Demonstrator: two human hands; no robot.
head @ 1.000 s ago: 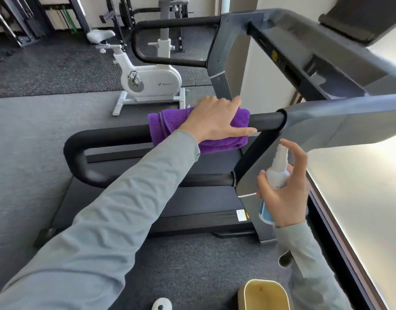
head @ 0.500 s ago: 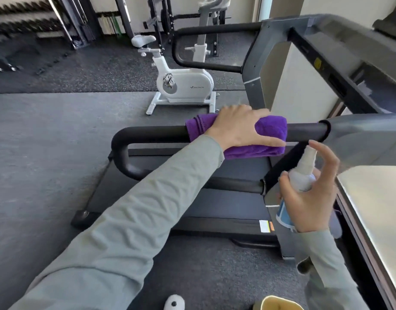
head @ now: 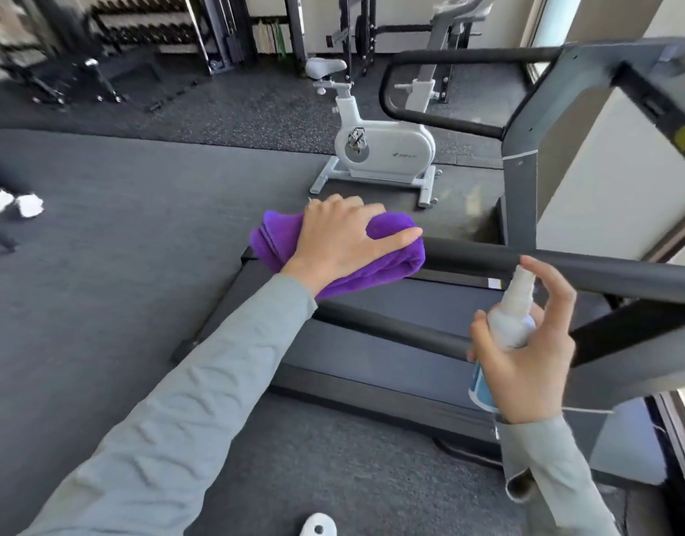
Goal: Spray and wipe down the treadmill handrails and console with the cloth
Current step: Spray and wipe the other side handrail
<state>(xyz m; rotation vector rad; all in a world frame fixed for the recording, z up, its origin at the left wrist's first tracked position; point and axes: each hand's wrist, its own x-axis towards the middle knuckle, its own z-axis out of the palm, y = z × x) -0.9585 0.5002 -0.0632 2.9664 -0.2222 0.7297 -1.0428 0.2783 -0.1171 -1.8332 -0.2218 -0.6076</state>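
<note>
Left hand: the left hand (head: 342, 236) lies over the purple cloth (head: 387, 261), fingers curled round it, pressing it onto the near handrail (head: 588, 270).
Right hand: the right hand (head: 526, 361) grips the spray bottle (head: 512, 319) upright, just below that rail.
Behind: a white exercise bike (head: 383, 148) on the floor.

White exercise bike (head: 375, 145) seen upper centre on dark floor; dumbbell rack (head: 139, 23) blurred upper left; white shoes (head: 14, 203) at left edge.
</note>
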